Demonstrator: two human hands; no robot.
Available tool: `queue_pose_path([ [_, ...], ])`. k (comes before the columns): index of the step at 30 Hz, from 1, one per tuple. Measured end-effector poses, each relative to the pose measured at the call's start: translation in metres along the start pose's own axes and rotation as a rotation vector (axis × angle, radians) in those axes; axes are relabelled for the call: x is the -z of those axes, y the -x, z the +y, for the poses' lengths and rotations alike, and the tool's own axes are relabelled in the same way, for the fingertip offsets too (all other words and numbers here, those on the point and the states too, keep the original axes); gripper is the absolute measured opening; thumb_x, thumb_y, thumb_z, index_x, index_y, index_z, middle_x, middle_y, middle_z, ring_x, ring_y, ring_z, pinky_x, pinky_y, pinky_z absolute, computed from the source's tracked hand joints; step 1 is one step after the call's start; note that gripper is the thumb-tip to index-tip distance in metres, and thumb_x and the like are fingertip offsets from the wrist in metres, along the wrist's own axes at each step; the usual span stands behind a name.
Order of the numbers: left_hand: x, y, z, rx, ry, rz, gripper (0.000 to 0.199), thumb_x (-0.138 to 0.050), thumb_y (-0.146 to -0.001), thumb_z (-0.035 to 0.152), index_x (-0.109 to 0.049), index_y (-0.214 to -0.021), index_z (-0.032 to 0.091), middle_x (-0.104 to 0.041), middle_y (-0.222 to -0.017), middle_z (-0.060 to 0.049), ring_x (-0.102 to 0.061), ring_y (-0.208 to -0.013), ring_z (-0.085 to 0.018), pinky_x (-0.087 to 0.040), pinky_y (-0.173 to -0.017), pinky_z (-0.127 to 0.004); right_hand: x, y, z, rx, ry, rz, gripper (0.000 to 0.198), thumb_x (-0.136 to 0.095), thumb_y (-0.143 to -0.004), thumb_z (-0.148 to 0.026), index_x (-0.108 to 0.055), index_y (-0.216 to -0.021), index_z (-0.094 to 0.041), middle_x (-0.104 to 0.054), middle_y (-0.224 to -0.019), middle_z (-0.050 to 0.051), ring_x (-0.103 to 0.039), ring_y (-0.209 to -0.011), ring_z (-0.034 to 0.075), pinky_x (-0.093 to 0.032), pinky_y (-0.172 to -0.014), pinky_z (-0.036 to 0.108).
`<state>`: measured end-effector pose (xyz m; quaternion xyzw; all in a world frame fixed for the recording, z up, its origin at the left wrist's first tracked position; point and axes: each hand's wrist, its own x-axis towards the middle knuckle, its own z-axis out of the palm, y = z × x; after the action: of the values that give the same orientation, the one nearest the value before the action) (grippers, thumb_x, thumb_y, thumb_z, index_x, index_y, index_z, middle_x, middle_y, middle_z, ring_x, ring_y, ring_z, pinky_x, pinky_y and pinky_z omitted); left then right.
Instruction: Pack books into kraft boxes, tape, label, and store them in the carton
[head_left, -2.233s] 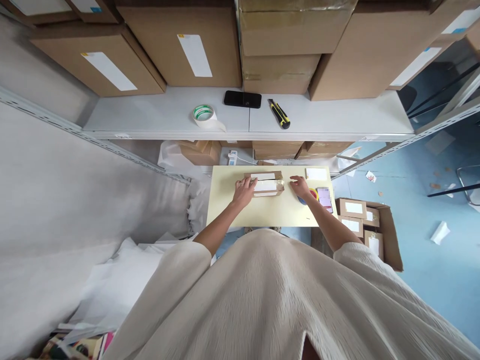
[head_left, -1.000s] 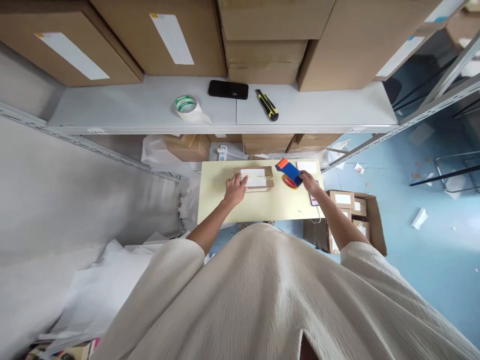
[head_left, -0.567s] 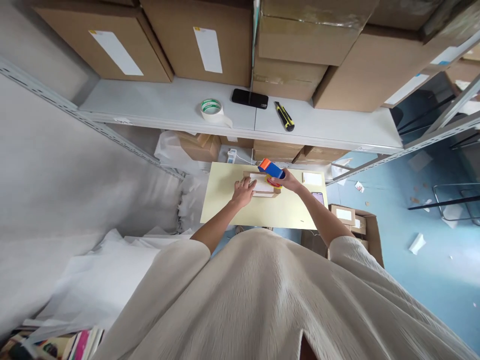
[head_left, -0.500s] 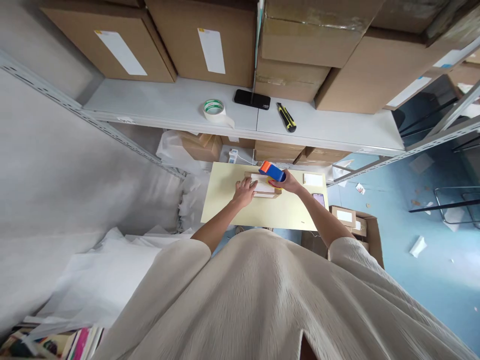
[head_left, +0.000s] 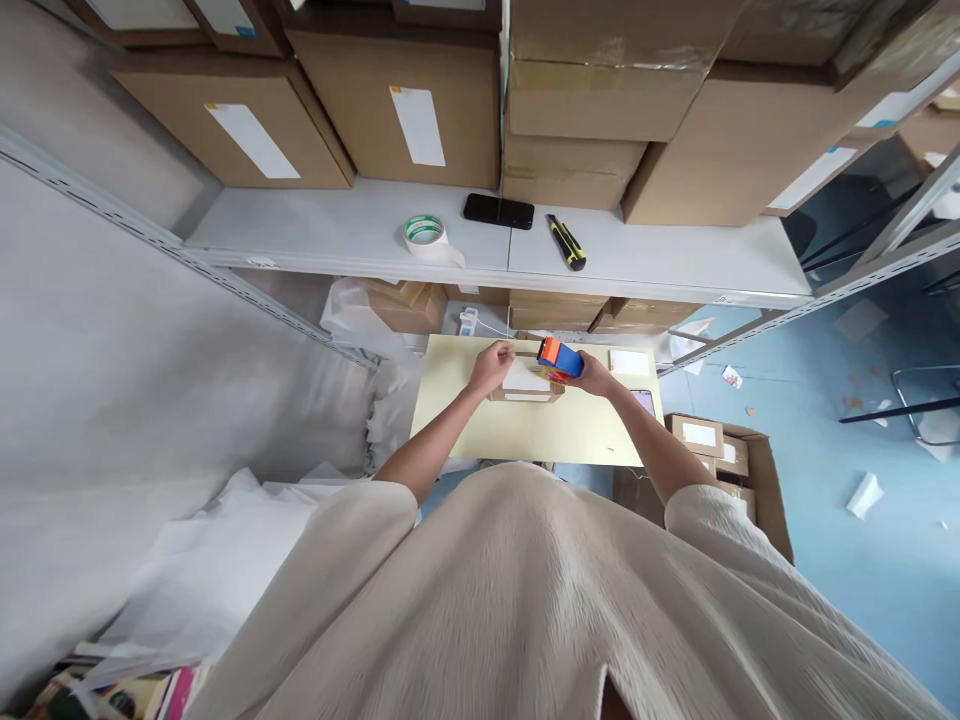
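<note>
A small cardboard box [head_left: 559,391] with a white label on top lies on the pale yellow table [head_left: 457,430]. My right hand [head_left: 595,374] grips a blue and orange tape dispenser [head_left: 564,360], tilted over the right part of the box. At the box's far left corner is my left hand [head_left: 493,367], its fingers curled together. Whatever may be between those fingertips is too small to make out. The hand hides that corner of the box.
A shelf [head_left: 300,225] above the table carries a tape roll [head_left: 426,235], a black phone [head_left: 499,211], a yellow-black utility knife [head_left: 566,243] and large cartons [head_left: 405,120]. An open carton [head_left: 769,480] of small boxes stands right of the table. Another phone [head_left: 643,401] lies at the table's right edge.
My left hand has lifted off the box top, moved to its far left corner and curled its fingers. The tape dispenser in my right hand has shifted slightly right. The view has tilted a little.
</note>
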<state>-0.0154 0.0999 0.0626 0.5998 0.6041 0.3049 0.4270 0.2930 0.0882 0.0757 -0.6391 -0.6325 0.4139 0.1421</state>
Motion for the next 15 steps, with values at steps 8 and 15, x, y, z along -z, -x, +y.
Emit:
queue_pose_path([
  [8,-0.020,-0.017,0.040,0.223,0.320,-0.052,0.029,-0.088,-0.092,0.033,-0.076,-0.116,0.021,-0.086,-0.104,-0.009,-0.083,-0.094,-0.024,-0.062,-0.090,-0.035,-0.002,0.001,0.005,0.034,-0.046,0.006,0.063,-0.096,-0.066,-0.056,-0.057,-0.105,-0.025,-0.075,-0.099,0.003,-0.070,-0.088,0.025,-0.057,-0.074,0.035],
  [15,-0.028,-0.024,0.046,0.257,0.309,-0.047,0.035,-0.089,-0.079,0.016,-0.073,-0.110,0.023,-0.085,-0.093,-0.005,-0.082,-0.088,-0.024,-0.061,-0.087,-0.037,-0.004,0.002,0.007,0.048,-0.031,0.008,0.065,-0.097,-0.069,-0.061,-0.058,-0.109,-0.026,-0.077,-0.102,0.005,-0.071,-0.089,0.026,-0.054,-0.072,0.034],
])
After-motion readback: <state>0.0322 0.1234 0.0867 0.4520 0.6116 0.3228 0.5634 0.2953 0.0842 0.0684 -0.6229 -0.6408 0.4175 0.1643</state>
